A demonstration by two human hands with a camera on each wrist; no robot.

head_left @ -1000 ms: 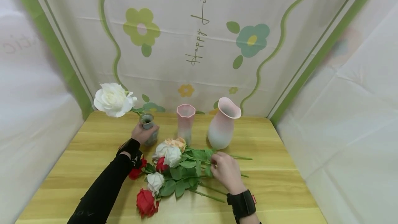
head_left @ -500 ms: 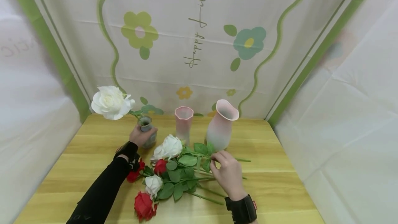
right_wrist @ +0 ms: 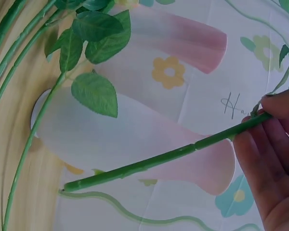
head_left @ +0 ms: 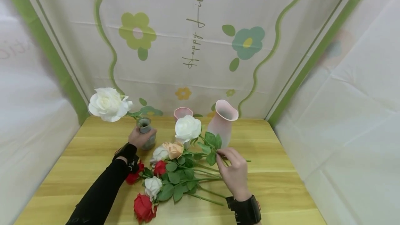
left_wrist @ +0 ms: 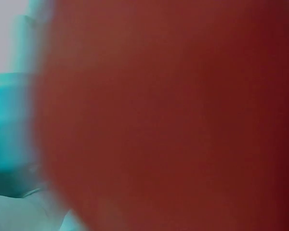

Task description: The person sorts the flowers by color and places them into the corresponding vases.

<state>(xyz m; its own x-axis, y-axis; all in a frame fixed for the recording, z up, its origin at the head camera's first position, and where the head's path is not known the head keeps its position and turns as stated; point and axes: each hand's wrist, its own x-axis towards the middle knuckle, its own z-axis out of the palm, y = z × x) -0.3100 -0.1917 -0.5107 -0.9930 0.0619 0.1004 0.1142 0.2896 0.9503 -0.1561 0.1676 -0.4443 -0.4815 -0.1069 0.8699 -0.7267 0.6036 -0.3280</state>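
My left hand (head_left: 139, 137) grips a small grey vase (head_left: 144, 124) at the left of the table; a big white rose (head_left: 109, 104) leans out of its mouth to the left. My right hand (head_left: 235, 170) pinches the stem of another white rose (head_left: 188, 128), its bloom raised above the pile. In the right wrist view, thumb and fingers hold the green stem (right_wrist: 168, 156), whose cut end points away from the hand. Below lie a peach rose (head_left: 173, 149), a red rose (head_left: 144, 208) and a smaller white rose (head_left: 153, 187). A blurred red shape (left_wrist: 159, 115) fills most of the left wrist view.
Behind the pile stands a pink faceted vase (head_left: 183, 113), partly hidden by the raised bloom. To its right is a taller pink-and-white vase (head_left: 220, 129) with a flared rim. Loose stems (head_left: 206, 199) reach rightward over the wooden table (head_left: 275, 190). Printed cloth walls enclose it.
My right hand has lifted the white rose from the pile, its bloom rising in front of the faceted vase. My left hand keeps its grip on the grey vase. The head view has shifted slightly.
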